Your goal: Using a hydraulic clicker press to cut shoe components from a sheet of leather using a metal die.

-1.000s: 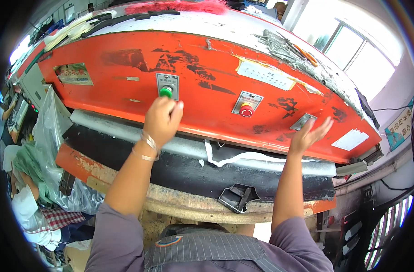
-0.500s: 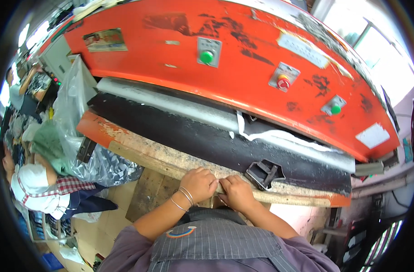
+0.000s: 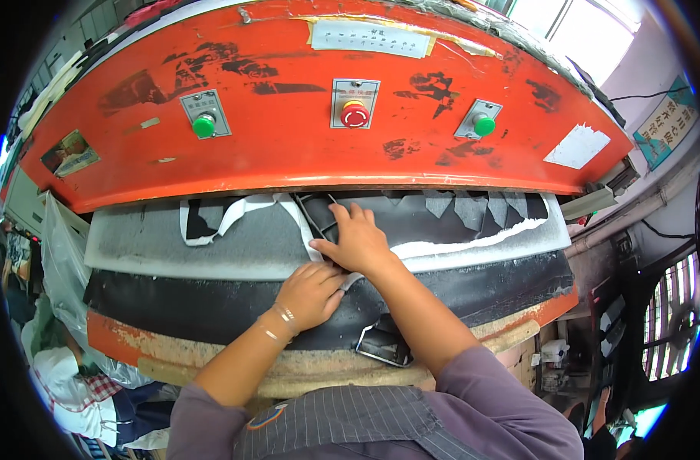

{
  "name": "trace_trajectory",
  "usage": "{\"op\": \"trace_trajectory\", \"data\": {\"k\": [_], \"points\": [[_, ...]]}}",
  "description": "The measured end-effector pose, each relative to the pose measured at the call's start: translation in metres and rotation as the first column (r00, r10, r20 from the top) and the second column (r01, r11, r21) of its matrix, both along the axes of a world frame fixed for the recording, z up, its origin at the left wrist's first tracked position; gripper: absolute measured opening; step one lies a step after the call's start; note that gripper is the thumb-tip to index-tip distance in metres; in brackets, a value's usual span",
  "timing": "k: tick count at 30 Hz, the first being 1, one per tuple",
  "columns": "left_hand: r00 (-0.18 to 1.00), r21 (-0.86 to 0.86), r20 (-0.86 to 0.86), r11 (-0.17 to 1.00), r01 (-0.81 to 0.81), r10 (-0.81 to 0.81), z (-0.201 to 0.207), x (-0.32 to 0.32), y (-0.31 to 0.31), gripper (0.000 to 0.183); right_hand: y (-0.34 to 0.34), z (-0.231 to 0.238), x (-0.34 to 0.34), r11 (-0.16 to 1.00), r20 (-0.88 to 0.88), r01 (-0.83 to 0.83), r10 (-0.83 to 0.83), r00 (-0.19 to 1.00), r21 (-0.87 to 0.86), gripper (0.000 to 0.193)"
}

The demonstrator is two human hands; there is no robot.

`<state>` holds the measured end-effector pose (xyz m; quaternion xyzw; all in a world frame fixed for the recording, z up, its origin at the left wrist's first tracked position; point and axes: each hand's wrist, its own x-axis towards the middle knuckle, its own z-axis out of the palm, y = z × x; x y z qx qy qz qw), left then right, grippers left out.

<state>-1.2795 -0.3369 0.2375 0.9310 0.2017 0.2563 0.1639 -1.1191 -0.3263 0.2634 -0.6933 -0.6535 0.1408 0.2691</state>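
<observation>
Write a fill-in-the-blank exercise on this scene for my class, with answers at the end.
The middle button on the machine is ____.
The green buttons on its orange front number ____.
The hand wearing bracelets is the person's ____ one.
The strip edging the black sheet is ____.

Missing words: red; two; left; white.

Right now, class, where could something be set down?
Free: black mat left of the left hand, between grey board and wooden edge; also right of the right forearm. Crowded: around the right hand, amid black sheet and white strip.
</observation>
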Motion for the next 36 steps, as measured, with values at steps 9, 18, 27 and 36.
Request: {"op": "trace_trajectory", "data": {"k": [9,18,27,36], "points": [[0.996,0.071,-0.040,0.995,-0.072,0.075,-0.051,0.012,-0.004,0.047,0.019,-0.045,0.053,0.895,-0.212,-0.411,0.441,0.872,0.173,0.053],[0.981,-0.311,0.090,0.941,-0.136,0.171,-0.054,0.024,0.041,0.036,-0.064,-0.041,0.070,0.958,-0.202,0.276,-0.286,0.937,-0.079,0.052],[0.922,-0.221,0.183,0.928,-0.300,0.341,-0.080,0.052,0.025,0.060,-0.032,-0.052,0.027,0.856,0.059,0.494,-0.491,0.869,-0.155,0.069],[0.938,-0.249,0.217,0.944,-0.216,0.272,-0.087,0.045,0.033,0.064,-0.068,-0.081,0.068,0.999,0.128,0.029,-0.023,0.992,-0.042,0.096]]}}
